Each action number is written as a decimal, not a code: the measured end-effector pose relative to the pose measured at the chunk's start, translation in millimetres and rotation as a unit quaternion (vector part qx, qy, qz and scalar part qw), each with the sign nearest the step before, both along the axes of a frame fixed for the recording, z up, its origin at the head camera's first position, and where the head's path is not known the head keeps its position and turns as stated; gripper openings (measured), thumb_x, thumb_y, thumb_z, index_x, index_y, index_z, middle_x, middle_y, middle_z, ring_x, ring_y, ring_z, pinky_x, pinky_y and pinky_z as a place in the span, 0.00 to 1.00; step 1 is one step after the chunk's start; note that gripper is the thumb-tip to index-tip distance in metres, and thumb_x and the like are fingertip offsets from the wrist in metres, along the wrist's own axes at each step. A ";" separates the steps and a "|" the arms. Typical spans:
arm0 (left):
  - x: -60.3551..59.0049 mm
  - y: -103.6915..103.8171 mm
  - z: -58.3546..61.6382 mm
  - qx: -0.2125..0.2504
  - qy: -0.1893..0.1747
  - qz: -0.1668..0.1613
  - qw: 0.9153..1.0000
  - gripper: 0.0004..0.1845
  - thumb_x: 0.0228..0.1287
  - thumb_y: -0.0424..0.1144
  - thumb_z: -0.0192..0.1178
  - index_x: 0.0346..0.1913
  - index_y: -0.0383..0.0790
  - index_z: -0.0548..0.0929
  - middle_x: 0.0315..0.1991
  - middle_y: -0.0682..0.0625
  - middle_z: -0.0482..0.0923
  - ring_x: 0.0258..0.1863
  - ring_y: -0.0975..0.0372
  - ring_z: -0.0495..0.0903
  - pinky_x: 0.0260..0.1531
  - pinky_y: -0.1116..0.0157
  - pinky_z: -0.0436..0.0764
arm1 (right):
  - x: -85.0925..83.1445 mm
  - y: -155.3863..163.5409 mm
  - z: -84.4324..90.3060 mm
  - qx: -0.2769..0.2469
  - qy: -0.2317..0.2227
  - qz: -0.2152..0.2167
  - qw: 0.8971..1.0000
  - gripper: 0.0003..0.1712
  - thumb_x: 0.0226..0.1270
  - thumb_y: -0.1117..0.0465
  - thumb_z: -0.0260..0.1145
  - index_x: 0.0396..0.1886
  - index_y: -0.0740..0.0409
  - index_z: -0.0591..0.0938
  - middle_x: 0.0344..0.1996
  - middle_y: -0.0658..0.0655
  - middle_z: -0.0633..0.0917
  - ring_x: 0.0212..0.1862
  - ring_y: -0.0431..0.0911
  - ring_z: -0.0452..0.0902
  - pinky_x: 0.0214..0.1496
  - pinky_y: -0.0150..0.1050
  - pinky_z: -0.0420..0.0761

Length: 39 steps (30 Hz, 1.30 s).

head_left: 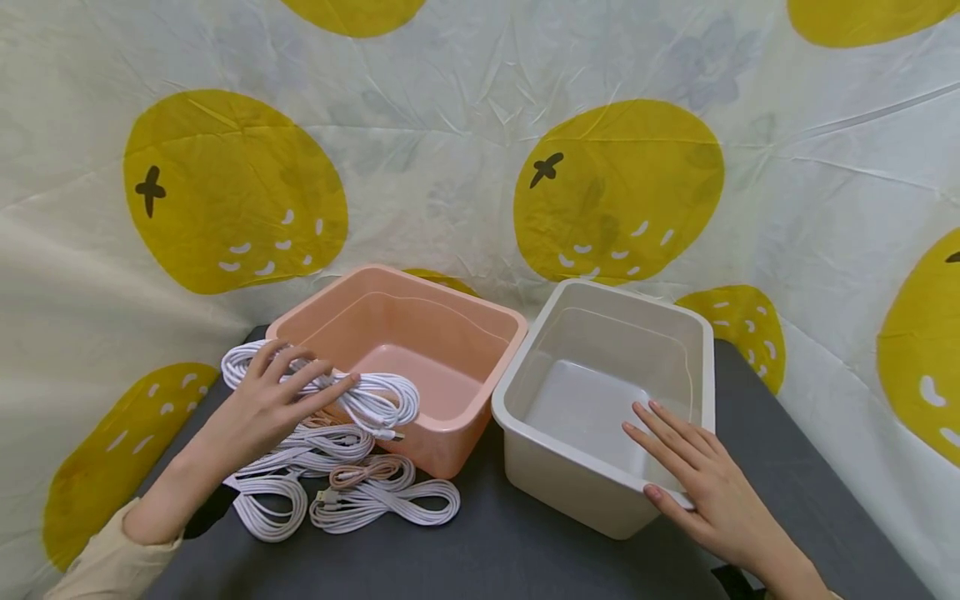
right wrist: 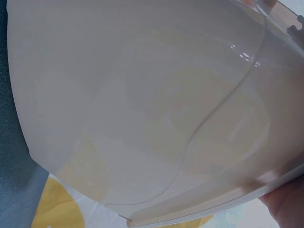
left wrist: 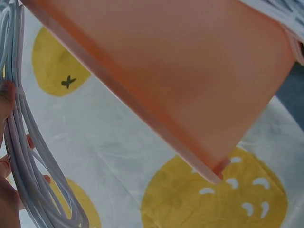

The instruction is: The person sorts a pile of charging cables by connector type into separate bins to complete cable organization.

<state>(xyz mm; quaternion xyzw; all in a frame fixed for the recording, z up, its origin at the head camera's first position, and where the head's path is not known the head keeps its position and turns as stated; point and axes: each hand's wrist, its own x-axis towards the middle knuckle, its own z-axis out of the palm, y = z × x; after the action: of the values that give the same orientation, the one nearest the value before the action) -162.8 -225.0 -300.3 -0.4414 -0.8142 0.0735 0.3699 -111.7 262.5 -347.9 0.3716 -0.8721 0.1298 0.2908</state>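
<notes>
My left hand (head_left: 262, 412) holds a coiled white cable (head_left: 386, 400) above the front left of the peach bin (head_left: 453, 446). In the left wrist view, the same coiled cable (left wrist: 31, 142) hangs at the left, fingers around it. Below that hand lie several more bundled white cables (head_left: 277, 504) and a small orange cable bundle (head_left: 360, 475). My right hand (head_left: 716, 492) rests on the near right rim of the beige bin (head_left: 570, 479), its fingers extended over the inside. The right wrist view is mostly filled by the bin's wall (right wrist: 109, 95).
Both bins stand side by side, nearly touching, on a dark grey tabletop (head_left: 480, 554). Behind them hangs a pale cloth (head_left: 435, 167) with large yellow fruit prints. The cable pile is in front of the peach bin.
</notes>
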 end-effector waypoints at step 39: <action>-109.3 41.8 20.2 -0.060 -0.018 -0.012 0.998 0.30 0.51 0.20 0.55 0.56 0.48 0.73 0.46 0.45 0.72 0.45 0.52 0.67 0.50 0.48 0.65 | -4.8 3.8 3.1 0.006 -0.009 -0.003 1.000 0.31 0.65 0.42 0.47 0.61 0.56 0.69 0.63 0.57 0.66 0.68 0.47 0.54 0.66 0.26 0.43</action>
<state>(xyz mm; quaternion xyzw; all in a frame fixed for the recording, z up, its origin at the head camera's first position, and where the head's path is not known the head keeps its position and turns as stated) -272.2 -183.2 -280.1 -0.4736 -0.8094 0.1103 0.3292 -116.5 266.3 -344.8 0.3695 -0.8764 0.1273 0.2814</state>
